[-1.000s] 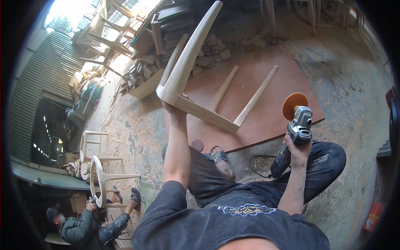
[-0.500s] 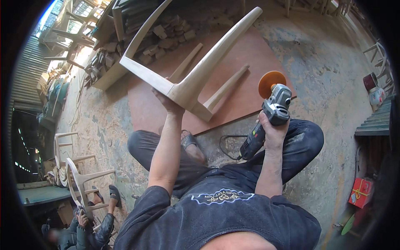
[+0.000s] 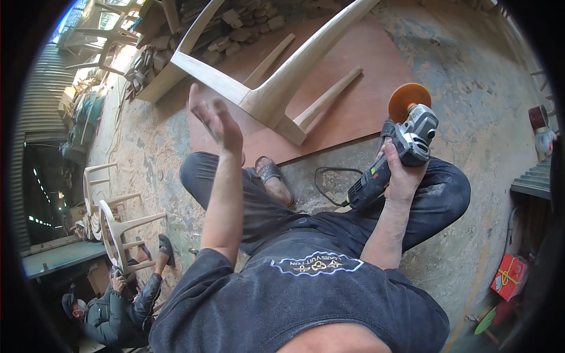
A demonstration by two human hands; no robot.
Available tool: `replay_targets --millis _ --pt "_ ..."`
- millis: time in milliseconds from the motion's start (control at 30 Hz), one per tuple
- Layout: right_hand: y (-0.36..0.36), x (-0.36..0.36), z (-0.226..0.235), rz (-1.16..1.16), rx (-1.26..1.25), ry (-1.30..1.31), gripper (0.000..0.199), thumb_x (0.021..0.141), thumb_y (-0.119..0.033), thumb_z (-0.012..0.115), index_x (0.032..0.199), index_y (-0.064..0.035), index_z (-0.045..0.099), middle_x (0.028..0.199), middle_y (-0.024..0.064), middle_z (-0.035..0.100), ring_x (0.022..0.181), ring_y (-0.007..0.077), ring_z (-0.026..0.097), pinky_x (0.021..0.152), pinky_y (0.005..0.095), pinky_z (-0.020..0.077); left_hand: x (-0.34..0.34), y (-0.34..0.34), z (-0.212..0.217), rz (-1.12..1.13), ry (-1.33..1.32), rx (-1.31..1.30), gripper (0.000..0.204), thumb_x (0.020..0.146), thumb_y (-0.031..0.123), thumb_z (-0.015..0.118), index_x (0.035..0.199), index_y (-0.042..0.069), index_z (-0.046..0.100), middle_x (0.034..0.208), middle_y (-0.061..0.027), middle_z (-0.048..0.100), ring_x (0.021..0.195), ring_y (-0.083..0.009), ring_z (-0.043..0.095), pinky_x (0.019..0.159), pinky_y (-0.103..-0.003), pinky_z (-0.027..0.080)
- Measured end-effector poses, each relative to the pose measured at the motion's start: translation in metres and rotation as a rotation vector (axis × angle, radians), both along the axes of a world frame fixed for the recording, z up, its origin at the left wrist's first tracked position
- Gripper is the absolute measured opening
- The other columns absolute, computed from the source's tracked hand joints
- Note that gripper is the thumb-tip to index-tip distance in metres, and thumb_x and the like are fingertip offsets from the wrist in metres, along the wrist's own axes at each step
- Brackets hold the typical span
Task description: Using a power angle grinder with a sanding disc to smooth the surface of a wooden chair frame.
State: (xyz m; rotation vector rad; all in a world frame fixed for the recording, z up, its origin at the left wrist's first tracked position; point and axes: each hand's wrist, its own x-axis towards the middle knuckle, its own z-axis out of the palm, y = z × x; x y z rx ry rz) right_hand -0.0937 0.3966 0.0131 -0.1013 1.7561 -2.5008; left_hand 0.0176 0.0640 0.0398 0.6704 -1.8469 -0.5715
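A pale wooden chair frame (image 3: 268, 100) stands before me on a reddish-brown board (image 3: 347, 123), its legs and long curved pieces spreading away from me. Just to the near left of its rail, my left hand (image 3: 218, 122) is raised with fingers apart, holding nothing. My right hand (image 3: 403, 167) is wrapped round the body of a grey and black angle grinder (image 3: 391, 162). An orange round disc (image 3: 409, 102) sits on the grinder's far end, apart from the wood. The cord bends away from the handle's lower end beside my legs.
Offcuts of wood (image 3: 232, 32) are heaped beyond the board. At the lower left a co-worker (image 3: 109, 315) sits by another chair frame (image 3: 118, 232). A red box (image 3: 509, 276) lies at the right, below a slatted grey-green surface (image 3: 532, 179).
My left hand has let go of the chair frame's rail and drawn back to the left. The grinder in my right hand sits slightly farther right.
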Motion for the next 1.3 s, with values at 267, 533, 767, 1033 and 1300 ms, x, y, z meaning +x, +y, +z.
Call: replay_targets --millis 267,533,767,1033,1300 --pt "0.002 0.008 -0.006 0.072 0.041 0.007 0.075 0.078 -0.005 0.090 0.138 -0.0057 0.045 0.126 0.0083 0.060 0.113 0.0184 0.062 0.101 0.0353 0.0521 -0.056 0.040 0.081 -0.370 -1.179 -0.296 0.079 0.087 0.046 0.073 0.148 0.006 0.042 0.129 -0.0209 0.063 0.124 -0.0388 0.062 0.113 -0.051 0.042" --pt "0.005 0.007 0.006 0.014 0.046 0.007 0.074 0.079 0.000 0.088 0.139 -0.0047 0.046 0.128 0.0094 0.061 0.113 0.0193 0.063 0.100 0.0357 0.0520 -0.272 0.058 0.070 -0.343 -1.117 -0.266 0.045 0.085 0.020 0.067 0.124 0.002 0.056 0.126 -0.0217 0.067 0.116 -0.0390 0.068 0.098 -0.048 0.055" --pt "0.004 0.001 0.003 -0.070 0.043 -0.046 0.069 0.078 0.000 0.087 0.136 -0.0039 0.049 0.121 0.0078 0.064 0.109 0.0177 0.064 0.097 0.0344 0.0527 -0.330 0.039 0.091 -0.622 -0.941 0.021 0.056 0.077 0.018 0.074 0.129 0.006 0.060 0.116 -0.0175 0.068 0.117 -0.0305 0.064 0.099 -0.041 0.049" --pt "0.006 0.001 -0.003 -0.090 0.110 -0.010 0.070 0.078 -0.001 0.088 0.135 -0.0021 0.047 0.116 0.0079 0.064 0.102 0.0166 0.065 0.093 0.0334 0.0550 -0.235 0.056 0.100 -0.609 -1.007 0.083 0.068 0.082 0.023 0.075 0.144 0.008 0.050 0.116 -0.0152 0.068 0.113 -0.0308 0.065 0.100 -0.041 0.048" --pt "0.005 0.000 -0.006 -0.082 0.130 -0.025 0.069 0.078 0.000 0.088 0.132 -0.0011 0.046 0.114 0.0101 0.063 0.098 0.0181 0.067 0.083 0.0336 0.0606 -0.147 0.022 0.067 -0.560 -1.065 -0.185 0.084 0.077 0.050 0.076 0.150 0.022 0.047 0.113 -0.0137 0.075 0.104 -0.0314 0.073 0.094 -0.043 0.056"
